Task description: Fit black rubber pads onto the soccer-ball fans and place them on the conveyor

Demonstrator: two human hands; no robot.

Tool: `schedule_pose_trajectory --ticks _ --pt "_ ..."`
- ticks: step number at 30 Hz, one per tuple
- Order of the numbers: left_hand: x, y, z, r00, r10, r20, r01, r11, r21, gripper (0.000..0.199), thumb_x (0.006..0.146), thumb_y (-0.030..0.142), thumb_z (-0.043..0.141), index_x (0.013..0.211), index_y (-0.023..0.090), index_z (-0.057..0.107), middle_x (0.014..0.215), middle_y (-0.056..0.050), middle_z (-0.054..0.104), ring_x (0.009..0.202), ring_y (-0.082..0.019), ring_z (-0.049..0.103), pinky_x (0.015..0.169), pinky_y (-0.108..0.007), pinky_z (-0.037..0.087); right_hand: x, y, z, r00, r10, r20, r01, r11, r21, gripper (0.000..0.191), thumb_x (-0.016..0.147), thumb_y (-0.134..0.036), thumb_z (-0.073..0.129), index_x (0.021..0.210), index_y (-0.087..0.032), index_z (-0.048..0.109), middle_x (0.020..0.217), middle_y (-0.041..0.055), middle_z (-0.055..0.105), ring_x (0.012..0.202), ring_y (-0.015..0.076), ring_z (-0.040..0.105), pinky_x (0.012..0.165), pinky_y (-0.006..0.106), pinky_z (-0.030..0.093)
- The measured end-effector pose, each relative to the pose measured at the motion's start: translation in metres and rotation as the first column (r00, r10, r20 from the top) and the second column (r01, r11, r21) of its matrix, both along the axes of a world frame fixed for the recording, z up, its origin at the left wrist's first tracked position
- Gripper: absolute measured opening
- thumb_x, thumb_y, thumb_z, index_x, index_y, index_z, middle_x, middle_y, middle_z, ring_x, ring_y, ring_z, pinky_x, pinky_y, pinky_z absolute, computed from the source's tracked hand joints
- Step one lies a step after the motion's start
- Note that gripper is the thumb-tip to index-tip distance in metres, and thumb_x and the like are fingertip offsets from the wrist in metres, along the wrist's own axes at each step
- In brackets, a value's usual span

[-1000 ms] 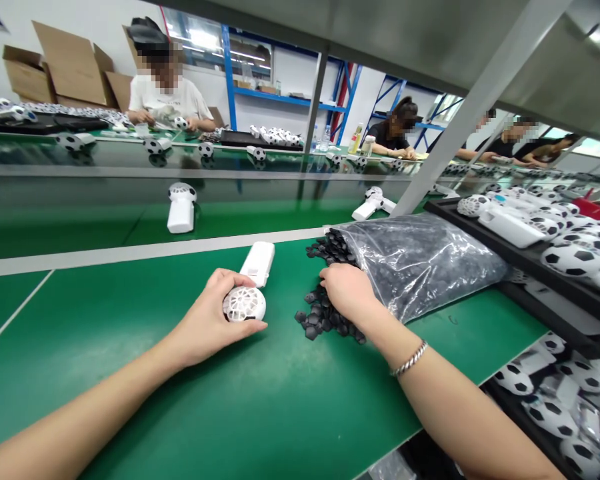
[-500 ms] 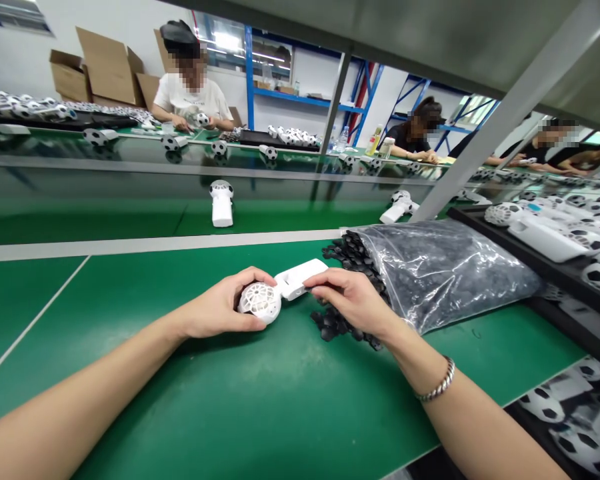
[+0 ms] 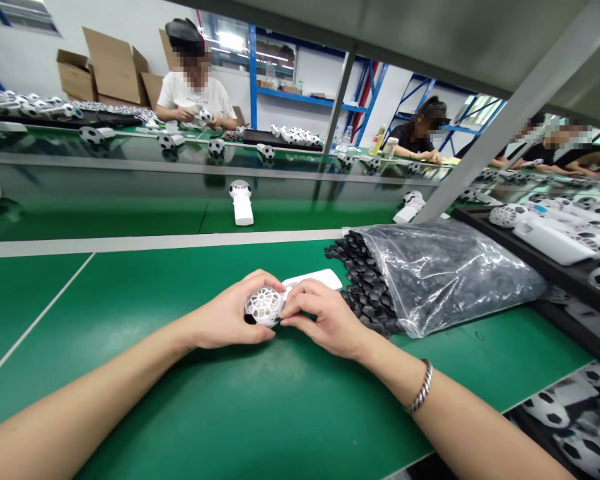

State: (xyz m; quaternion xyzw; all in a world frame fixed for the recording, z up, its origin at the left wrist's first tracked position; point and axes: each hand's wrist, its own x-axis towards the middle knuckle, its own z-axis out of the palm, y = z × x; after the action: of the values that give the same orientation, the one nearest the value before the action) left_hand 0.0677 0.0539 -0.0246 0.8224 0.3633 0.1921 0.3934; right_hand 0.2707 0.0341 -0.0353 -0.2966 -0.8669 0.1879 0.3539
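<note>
My left hand [image 3: 230,312] is wrapped round the ball-shaped head of a white handheld fan [image 3: 265,305], styled like a football with a lattice front. A black patch shows on the head's lower left side. The fan's white handle points right, partly behind my right hand [image 3: 323,313]. Thumb and fingers of that hand are pinched together against the right side of the ball head; whatever is between the fingertips is hidden. Just right of the hand, a heap of small black plastic pieces [image 3: 370,287] spills from a clear plastic bag [image 3: 450,273].
Beyond the white strip [image 3: 180,241], a conveyor belt [image 3: 105,217] carries another football fan [image 3: 241,202]. Trays of fan parts [image 3: 555,233] stand at right, with more below [image 3: 580,420]. A slanted metal post [image 3: 480,143] rises at right. Co-workers sit across the line, one in a white shirt [image 3: 196,97].
My right hand has moved left from the handle's end to the ball head. The fan has turned slightly in my left hand, showing a black patch. The fan on the belt has shifted right.
</note>
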Motion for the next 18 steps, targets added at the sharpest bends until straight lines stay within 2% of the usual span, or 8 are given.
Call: schedule_pose_trajectory --ticks 4,11,15,18 --pt "0.006 -0.005 -0.002 0.998 0.048 0.027 -0.049 0.998 0.047 0.042 0.066 0.025 0.064 0.104 0.022 0.046 0.104 -0.001 0.047 0.093 -0.018 0.049 0.080 -0.029 0.042 -0.003 0.003 -0.004 1.000 0.003 0.012 -0.002 0.999 -0.053 0.002 0.077 -0.020 0.063 0.077 -0.019 0.061 0.081 0.0008 0.060 0.080 0.0130 0.054 0.074 0.026 0.043" --pt "0.008 -0.011 -0.006 0.992 0.078 0.102 -0.081 0.996 0.031 0.049 0.067 0.017 0.058 0.113 0.022 0.041 0.111 -0.002 0.048 0.098 -0.018 0.048 0.083 -0.029 0.041 -0.003 0.005 0.002 0.995 -0.084 0.062 0.094 0.977 -0.190 0.011 0.072 -0.023 0.069 0.069 -0.019 0.059 0.075 -0.0017 0.055 0.071 0.0109 0.051 0.065 0.023 0.039" --pt "0.010 -0.011 -0.007 0.982 0.105 0.158 -0.114 0.992 0.053 0.048 0.066 0.013 0.057 0.111 0.021 0.044 0.106 -0.002 0.049 0.096 -0.018 0.048 0.083 -0.030 0.040 -0.006 0.012 0.007 0.988 -0.126 0.090 0.146 0.951 -0.273 0.023 0.064 -0.026 0.075 0.066 -0.018 0.054 0.069 -0.0046 0.048 0.061 0.0084 0.045 0.056 0.020 0.034" --pt "0.013 -0.013 -0.009 0.966 0.129 0.225 -0.143 0.989 0.045 0.045 0.062 0.013 0.060 0.105 0.019 0.050 0.100 -0.002 0.051 0.092 -0.019 0.049 0.082 -0.032 0.039 -0.008 0.018 0.009 0.979 -0.158 0.125 0.188 0.939 -0.287 0.029 0.061 -0.031 0.075 0.069 -0.018 0.050 0.065 -0.0055 0.046 0.058 0.0089 0.043 0.052 0.020 0.032"
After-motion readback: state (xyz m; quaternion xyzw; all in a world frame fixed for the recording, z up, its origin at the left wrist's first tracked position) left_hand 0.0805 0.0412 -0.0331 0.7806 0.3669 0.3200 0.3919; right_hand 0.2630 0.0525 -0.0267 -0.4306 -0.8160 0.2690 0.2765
